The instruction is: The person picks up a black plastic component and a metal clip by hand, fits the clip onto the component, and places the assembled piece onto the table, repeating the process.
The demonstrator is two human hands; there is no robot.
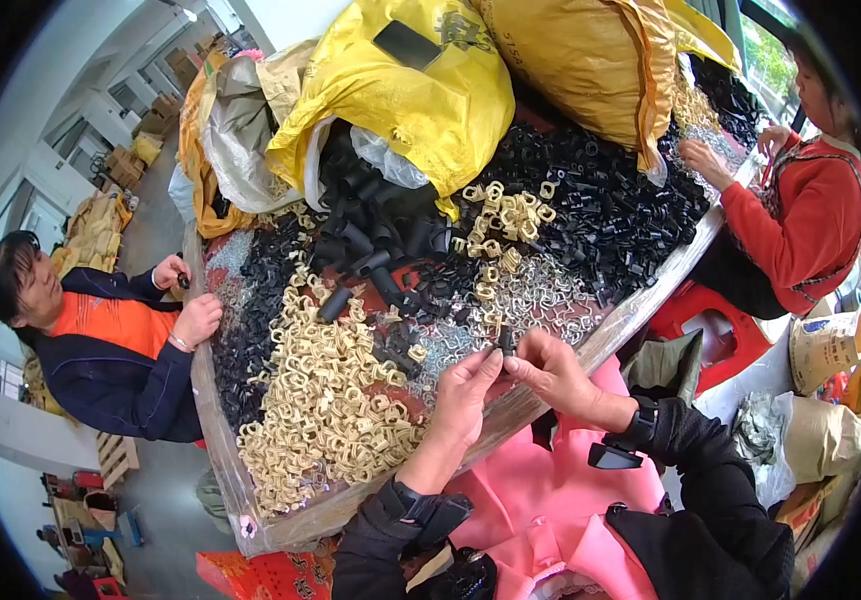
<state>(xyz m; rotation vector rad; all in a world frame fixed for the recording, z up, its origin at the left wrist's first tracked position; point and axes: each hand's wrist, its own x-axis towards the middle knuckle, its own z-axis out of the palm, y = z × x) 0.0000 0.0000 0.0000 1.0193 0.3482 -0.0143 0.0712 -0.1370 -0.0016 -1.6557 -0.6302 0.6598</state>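
Note:
Over the table's near edge, my left hand [463, 397] and my right hand [556, 374] meet, fingertips closed in a pinch. Between them is a small black plastic part [505, 340], partly covered by the fingers; its exact shape is too small to make out. Just beyond my hands lie a heap of bent silver metal hooks [548, 303] and a patch of tiny silvery pieces [442, 345]. A large pile of cream plastic rings [320, 400] spreads to the left of my left hand. More cream rings [510, 215] sit farther back, beside black tubes [355, 238].
A wooden rim [510, 412] edges the table. Yellow sacks [400, 100] stand at the back, near heaped black parts [615, 205]. One co-worker sits at left, holding a black piece [183, 280]; another works at right, beside a red stool [715, 335].

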